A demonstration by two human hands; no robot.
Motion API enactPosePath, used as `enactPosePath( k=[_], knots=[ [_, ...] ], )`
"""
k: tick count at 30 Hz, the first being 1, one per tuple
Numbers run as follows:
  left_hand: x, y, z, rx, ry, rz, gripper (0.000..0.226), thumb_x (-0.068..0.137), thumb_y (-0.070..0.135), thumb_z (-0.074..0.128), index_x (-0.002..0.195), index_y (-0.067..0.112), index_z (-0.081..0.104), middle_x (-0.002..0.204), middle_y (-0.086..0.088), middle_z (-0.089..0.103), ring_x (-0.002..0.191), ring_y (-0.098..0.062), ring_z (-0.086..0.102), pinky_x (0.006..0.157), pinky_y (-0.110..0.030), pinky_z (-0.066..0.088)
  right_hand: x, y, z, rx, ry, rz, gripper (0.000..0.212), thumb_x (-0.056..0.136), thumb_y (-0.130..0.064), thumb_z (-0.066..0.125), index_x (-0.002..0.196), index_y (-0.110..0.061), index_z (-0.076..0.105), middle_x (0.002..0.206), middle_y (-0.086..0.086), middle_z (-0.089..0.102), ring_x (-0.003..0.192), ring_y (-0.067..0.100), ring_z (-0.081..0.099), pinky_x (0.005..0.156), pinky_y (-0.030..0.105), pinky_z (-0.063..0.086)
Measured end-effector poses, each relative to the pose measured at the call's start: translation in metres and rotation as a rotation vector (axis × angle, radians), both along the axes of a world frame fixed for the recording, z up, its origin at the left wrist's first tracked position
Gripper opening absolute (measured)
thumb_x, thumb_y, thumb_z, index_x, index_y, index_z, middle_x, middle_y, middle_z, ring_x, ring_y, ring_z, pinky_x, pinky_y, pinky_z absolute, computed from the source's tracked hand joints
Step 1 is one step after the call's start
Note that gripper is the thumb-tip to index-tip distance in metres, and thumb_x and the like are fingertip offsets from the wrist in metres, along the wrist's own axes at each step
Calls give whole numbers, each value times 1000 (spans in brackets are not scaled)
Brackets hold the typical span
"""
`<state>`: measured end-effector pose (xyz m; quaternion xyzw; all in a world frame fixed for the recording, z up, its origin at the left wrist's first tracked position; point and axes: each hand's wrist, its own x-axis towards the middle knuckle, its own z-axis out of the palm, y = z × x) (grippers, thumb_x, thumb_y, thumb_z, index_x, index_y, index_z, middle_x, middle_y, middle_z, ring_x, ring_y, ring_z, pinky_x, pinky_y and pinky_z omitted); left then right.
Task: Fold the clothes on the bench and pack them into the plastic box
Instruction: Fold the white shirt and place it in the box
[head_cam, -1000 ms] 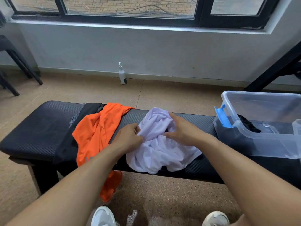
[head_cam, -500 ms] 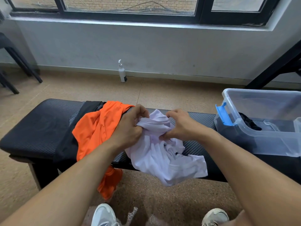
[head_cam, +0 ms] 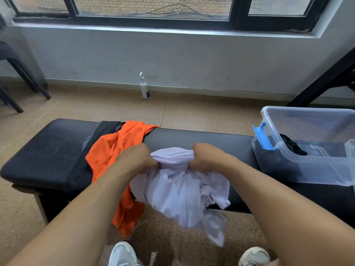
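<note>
As both hands [head_cam: 173,160] grip, lilac shirt [head_cam: 180,191] hangs — bunched, over bench [head_cam: 211,141]

Ahead of me a grey wall [head_cam: 192,60] runs under a black-framed window [head_cam: 153,22] that looks onto brick. The floor [head_cam: 192,110] is tan and speckled. A white pump bottle [head_cam: 144,87] stands at the wall's foot. Dark chair legs [head_cam: 28,81] show far left, a black slanted leg [head_cam: 324,81] far right.
</note>
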<state>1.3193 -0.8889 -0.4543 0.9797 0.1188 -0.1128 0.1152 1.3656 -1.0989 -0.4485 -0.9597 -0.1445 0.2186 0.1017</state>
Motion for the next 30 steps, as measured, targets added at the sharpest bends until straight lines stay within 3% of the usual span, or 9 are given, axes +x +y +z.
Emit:
enactPosePath(
  k=[3,6,10,13,15,19,21,26,30],
  knots=[
    [5,-6,17,-33,-211,55,16,82,30,60,95,22,64,99,-4,69,94,-32,62,66,-31,40,9,-5,15,274,-172,-233,3,82,-14,56,85,-14,56,77,3,61,68,22,57,51,27,36],
    [6,-20,31,-362,-643,84,15,85,25,51,97,28,59,86,-4,73,85,-33,69,69,-40,53,9,-5,32,683,-526,-387,10,88,-11,56,97,-15,54,79,-1,63,65,22,51,53,35,29],
    [1,-38,50,-627,-988,-8,24,95,12,57,116,25,56,100,1,76,91,-14,71,70,-32,53,7,-5,49,1045,-927,-304,37,82,-1,65,111,-16,49,91,3,67,74,24,59,59,34,42],
    [0,-39,54,-658,-1011,-49,38,94,9,60,122,31,48,110,2,74,106,-11,69,77,-32,53,5,-12,56,1017,-1022,-215,42,80,-2,68,112,-23,49,103,2,64,87,19,57,69,24,43],
    [7,-32,43,-511,-873,-26,34,91,17,65,121,29,52,106,0,75,101,-19,69,74,-35,52,8,-21,56,631,-924,-195,39,82,-4,62,115,-24,55,102,3,66,89,29,61,69,32,43],
    [5,-16,13,-241,-352,-22,24,83,28,59,106,27,62,101,-4,74,96,-32,66,77,-39,53,-8,-24,47,-103,-250,-12,23,87,-19,58,109,-24,60,99,2,67,99,30,67,70,32,43],
    [1,-13,6,-136,-157,-58,13,85,29,57,96,26,63,105,-3,72,98,-31,64,79,-36,52,-24,-21,41,-181,-154,73,11,90,-23,64,99,-28,60,105,0,67,109,26,65,73,29,38],
    [0,-11,8,-60,-192,-25,19,92,32,54,91,24,71,104,-1,71,95,-30,63,71,-32,46,-55,-6,37,-113,-20,227,51,86,-42,75,129,-21,60,125,4,67,118,28,61,92,35,49],
    [-2,-13,13,-175,-298,52,19,89,25,52,88,30,70,103,-3,73,94,-32,63,68,-32,42,-82,12,38,15,112,413,36,87,-48,74,81,-20,51,82,0,59,79,22,57,60,31,37]
  ],
)
